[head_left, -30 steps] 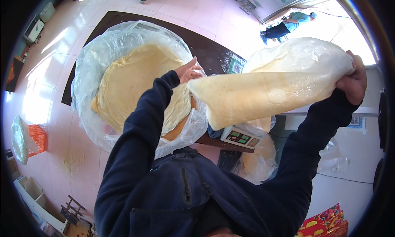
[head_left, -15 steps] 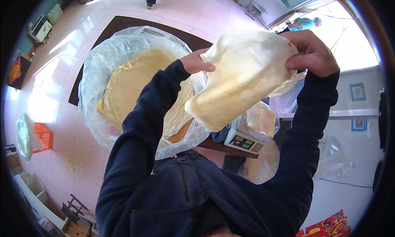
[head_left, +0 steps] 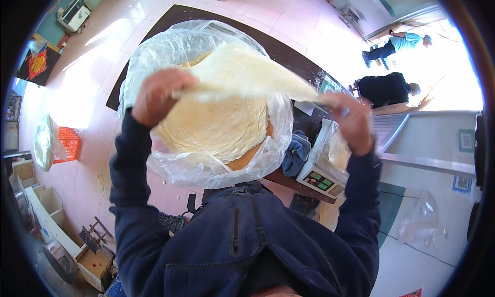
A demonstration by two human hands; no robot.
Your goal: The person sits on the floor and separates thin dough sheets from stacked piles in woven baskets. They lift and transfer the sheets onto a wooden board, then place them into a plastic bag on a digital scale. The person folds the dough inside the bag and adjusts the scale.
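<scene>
A thin, cream-coloured, dough-like sheet (head_left: 247,70) is stretched in the air between my two hands, its near edge pulled nearly straight. My left hand (head_left: 164,93) is closed on the sheet's left end, and my right hand (head_left: 350,119) pinches its right corner; both hands are blurred. Beneath the sheet lies a stack of round yellowish sheets (head_left: 216,129), partly covered by it. The stack sits inside a large clear plastic bag (head_left: 211,178) whose rim is spread wide around it.
The bag rests on a dark table (head_left: 170,26). To its right are a blue cloth (head_left: 296,153) and a weighing scale (head_left: 319,178) with a plastic bag on top. An orange crate (head_left: 69,143) stands on the floor at left. Two people (head_left: 384,88) are by the bright doorway.
My hands have moved left and apart, carrying the sheet from the right side to above the stack. The sheet, bunched and hanging before, is now stretched out wide.
</scene>
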